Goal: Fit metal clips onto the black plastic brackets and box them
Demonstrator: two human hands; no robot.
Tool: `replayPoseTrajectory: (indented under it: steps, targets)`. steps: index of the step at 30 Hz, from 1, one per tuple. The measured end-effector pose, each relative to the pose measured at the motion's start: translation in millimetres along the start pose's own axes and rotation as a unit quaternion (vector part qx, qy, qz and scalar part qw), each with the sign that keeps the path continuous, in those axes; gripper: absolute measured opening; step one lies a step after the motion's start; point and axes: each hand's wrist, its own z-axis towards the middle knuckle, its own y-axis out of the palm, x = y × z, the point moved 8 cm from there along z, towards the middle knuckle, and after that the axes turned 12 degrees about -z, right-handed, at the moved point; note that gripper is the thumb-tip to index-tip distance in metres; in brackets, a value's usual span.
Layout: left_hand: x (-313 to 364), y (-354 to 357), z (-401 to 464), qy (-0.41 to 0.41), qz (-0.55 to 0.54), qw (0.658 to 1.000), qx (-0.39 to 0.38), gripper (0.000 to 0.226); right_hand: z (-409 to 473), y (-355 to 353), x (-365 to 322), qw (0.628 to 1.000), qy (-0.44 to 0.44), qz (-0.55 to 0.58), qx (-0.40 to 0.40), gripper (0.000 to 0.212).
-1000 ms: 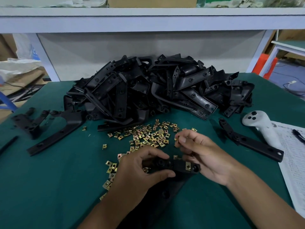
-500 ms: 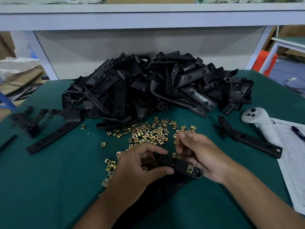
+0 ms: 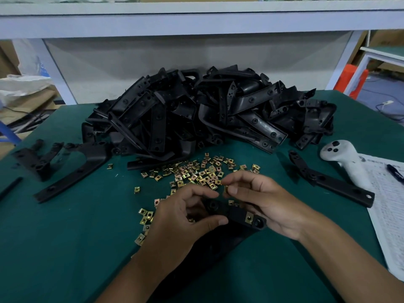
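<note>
A black plastic bracket (image 3: 237, 214) lies low in front of me, with one brass clip (image 3: 249, 217) fitted near its right end. My left hand (image 3: 185, 215) grips the bracket's left part between thumb and curled fingers. Just above the bracket, my right hand (image 3: 262, 197) pinches a small metal clip (image 3: 226, 189) between thumb and forefinger. Several loose brass clips (image 3: 196, 173) lie scattered on the green table beyond my hands. A big heap of black brackets (image 3: 207, 114) fills the middle of the table.
Single brackets lie to the left (image 3: 72, 171) and right (image 3: 328, 180). A white handheld controller (image 3: 343, 158) rests on a printed sheet (image 3: 389, 206) with a pen (image 3: 394, 172) at the right edge. A white shelf frame (image 3: 196, 20) spans overhead.
My right hand has drawn the pinched clip down and left, closer to my left fingertips above the bracket. The left hand keeps its hold on the bracket.
</note>
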Motion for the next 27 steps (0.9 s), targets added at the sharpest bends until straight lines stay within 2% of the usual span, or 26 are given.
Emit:
replayPoseTrajectory:
  steps: [13, 27]
  targets:
    - [-3.3, -2.7, 1.1, 0.004, 0.016, 1.0, 0.013, 0.04, 0.1, 1.6, -1.5, 0.999, -0.025, -0.028, -0.012, 0.01]
    - [-1.6, -3.7, 0.3, 0.029, 0.024, 0.999, 0.023, 0.039, -1.2, -0.7, -2.3, 0.997, -0.02, -0.069, 0.013, 0.013]
